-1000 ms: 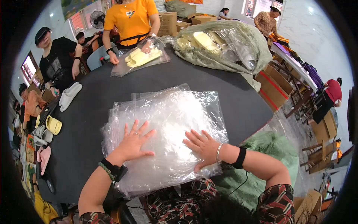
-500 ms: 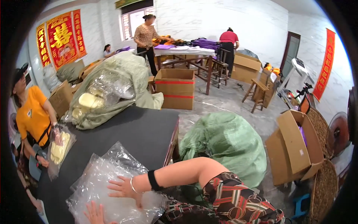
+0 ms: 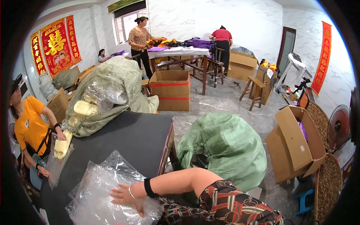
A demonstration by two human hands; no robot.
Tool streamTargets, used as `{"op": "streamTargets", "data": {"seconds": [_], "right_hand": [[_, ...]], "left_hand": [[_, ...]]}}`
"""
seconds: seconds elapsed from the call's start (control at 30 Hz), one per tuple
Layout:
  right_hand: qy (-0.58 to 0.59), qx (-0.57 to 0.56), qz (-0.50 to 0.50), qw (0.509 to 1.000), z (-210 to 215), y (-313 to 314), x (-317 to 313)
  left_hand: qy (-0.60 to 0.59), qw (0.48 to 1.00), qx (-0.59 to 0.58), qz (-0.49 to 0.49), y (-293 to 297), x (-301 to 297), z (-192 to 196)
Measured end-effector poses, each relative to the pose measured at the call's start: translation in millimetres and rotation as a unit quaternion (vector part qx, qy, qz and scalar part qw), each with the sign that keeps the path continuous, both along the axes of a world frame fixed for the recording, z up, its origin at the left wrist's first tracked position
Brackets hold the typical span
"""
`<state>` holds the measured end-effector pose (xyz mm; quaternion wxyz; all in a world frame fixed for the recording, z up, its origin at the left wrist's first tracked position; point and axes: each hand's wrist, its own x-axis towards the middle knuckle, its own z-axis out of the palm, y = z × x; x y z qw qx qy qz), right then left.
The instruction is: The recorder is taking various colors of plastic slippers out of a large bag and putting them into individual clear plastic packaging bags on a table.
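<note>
One hand, the right hand [image 3: 125, 195], lies open and flat on slippery plastic bags [image 3: 101, 191] at lower left, which could slide off; left hand unseen.

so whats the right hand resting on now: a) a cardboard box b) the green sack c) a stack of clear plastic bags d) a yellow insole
c: the right hand lies flat, fingers spread, on the stack of clear plastic bags on the dark table; the green sack sits apart on the floor.
</note>
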<state>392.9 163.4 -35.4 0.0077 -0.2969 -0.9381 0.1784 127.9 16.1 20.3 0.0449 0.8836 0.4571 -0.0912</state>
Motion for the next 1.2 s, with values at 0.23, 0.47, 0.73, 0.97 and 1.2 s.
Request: {"op": "streamTargets", "data": {"seconds": [0.23, 0.47, 0.73, 0.97, 1.2], "right_hand": [[0.196, 0.048, -0.049, 0.978, 41, -10, 31], [0.43, 0.162, -0.311, 0.832, 64, -79, 143], [0.496, 0.401, -0.51, 0.577, 172, -137, 464], [0.338, 0.047, -0.651, 0.678, -1, -160, 451], [0.232, -0.23, -0.619, 0.714, -234, -159, 337]], "left_hand": [[-0.066, 0.998, 0.023, 0.005, -3, 7, -27], [-0.086, 0.995, 0.041, 0.023, -15, -7, -20], [-0.086, 0.988, 0.131, -0.003, -13, 13, -9], [-0.071, 0.993, 0.095, 0.026, -11, 45, 6], [-0.015, 0.996, 0.03, 0.087, -26, 44, 24]]}}
